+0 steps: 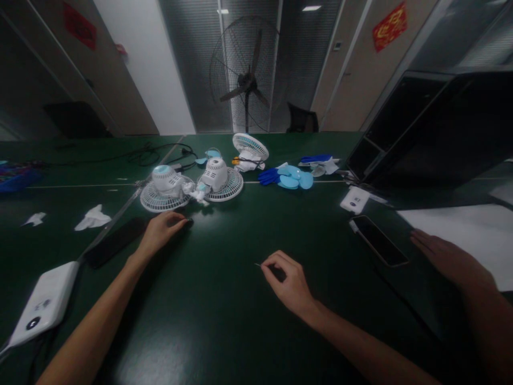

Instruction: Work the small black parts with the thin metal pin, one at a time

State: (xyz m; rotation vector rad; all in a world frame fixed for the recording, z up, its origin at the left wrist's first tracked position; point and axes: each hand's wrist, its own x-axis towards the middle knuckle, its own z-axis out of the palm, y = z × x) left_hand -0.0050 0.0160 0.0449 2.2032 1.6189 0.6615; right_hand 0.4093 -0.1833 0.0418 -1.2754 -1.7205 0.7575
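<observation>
My left hand (162,231) rests low over the green table (224,321), its thumb and forefinger closed at a small dark object (189,221) too small to name. Just beyond it lie two small white fans (166,184), grilles down. My right hand (289,282) is raised near the middle, thumb and forefinger pinched on a thin, pin-like piece (257,264) that sticks out to the left. Its exact kind cannot be made out. A dark flat phone-like object (116,243) lies beside my left wrist.
Another person's hand (452,259) lies at the right, near a phone (380,240) and white paper (473,230). A third small fan (250,149), blue gloves (269,176) and light-blue discs (294,177) sit farther back. A white power bank (50,299) lies front left; a dark monitor (433,128) stands right.
</observation>
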